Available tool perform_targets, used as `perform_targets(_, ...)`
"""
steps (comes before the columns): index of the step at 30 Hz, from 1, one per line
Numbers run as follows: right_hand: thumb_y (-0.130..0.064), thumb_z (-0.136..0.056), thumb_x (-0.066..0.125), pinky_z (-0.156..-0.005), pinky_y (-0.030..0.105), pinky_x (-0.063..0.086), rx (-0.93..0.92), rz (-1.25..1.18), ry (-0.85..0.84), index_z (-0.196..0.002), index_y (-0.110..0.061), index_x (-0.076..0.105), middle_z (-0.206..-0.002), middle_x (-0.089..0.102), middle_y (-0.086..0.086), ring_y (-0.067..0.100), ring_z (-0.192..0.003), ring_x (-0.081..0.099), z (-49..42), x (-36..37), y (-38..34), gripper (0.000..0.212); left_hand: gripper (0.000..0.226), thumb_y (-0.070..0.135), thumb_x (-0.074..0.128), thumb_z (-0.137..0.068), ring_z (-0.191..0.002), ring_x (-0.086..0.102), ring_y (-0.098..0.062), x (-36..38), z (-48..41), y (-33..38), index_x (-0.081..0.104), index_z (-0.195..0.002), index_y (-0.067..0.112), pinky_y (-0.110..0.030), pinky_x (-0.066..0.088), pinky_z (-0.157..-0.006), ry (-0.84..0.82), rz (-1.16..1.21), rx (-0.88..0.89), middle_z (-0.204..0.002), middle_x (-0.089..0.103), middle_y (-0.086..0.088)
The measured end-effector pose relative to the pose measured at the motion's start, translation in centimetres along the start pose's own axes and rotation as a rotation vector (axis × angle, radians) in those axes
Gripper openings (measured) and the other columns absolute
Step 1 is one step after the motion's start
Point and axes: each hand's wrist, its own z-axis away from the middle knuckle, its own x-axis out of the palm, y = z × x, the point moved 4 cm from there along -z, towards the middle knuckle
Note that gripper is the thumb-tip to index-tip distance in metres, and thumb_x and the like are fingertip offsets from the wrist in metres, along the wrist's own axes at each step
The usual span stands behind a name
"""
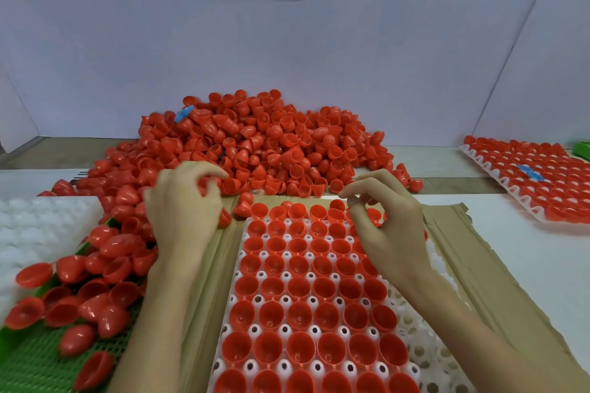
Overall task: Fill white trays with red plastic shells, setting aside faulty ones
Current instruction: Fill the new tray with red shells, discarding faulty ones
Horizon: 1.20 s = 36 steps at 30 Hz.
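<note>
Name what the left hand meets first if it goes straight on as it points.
The left hand points forward into the pile of red shells; the pile's near edge comes first, seemingly right at its fingertips, though depth is unclear.

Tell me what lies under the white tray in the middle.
A flattened brown cardboard sheet sticks out from under the white tray on its left and right sides. Whether anything else lies beneath cannot be seen: the tray and its red shells cover it.
</note>
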Motion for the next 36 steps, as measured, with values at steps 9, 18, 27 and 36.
perform_targets(9, 0.009, -0.085, 0.064, -0.076, 0.013, 0.044, -0.001, -0.023, 0.013, -0.087, -0.013, 0.073, -0.09, 0.064, -0.009, 0.011, -0.086, 0.061, 0.0, 0.0, 0.3, 0.023, 0.023, 0.027, 0.069, -0.091, -0.14, 0.032, -0.027, 3.7, 1.9, -2.4, 0.07, -0.11, 0.04, -0.056, 0.021, -0.113, -0.469, -0.457, -0.184, -0.145, 0.05, -0.001)
perform_targets(18, 0.006, -0.085, 0.062, -0.075, 0.014, 0.045, 0.007, -0.041, 0.01, -0.086, -0.013, 0.073, -0.088, 0.064, -0.009, 0.011, -0.085, 0.061, -0.1, 0.1, 0.5, 0.021, 0.013, 0.012, 0.069, -0.093, -0.098, 0.063, -0.007, 2.0, 1.0, 0.7, 0.067, -0.088, 0.023, -0.015, 0.043, -0.089, -0.039, 0.224, 0.021, -0.1, 0.07, 0.009)
perform_targets(27, -0.018, -0.092, 0.065, -0.076, 0.025, 0.054, -0.006, -0.169, -0.058, -0.127, -0.021, 0.059, -0.117, 0.066, -0.011, 0.014, -0.09, 0.068, 0.1, 0.3, -0.3, 0.036, 0.019, 0.014, 0.062, -0.093, -0.097, 0.071, -0.027, 3.8, 3.8, 5.7, 0.059, -0.112, 0.013, -0.035, 0.056, -0.089, -0.815, 1.211, -0.038, -0.108, 0.071, -0.008)
perform_targets(36, -0.023, -0.095, 0.065, -0.072, 0.026, 0.055, -0.086, -0.155, -0.05, -0.118, -0.023, 0.065, -0.108, 0.066, -0.011, 0.013, -0.088, 0.066, 0.3, 0.4, -0.2, 0.023, 0.033, 0.012, 0.072, -0.086, -0.102, 0.064, -0.024, 4.6, 5.0, 6.6, 0.065, -0.117, 0.022, -0.032, 0.054, -0.089, -0.898, 1.105, -0.021, -0.116, 0.069, -0.005)
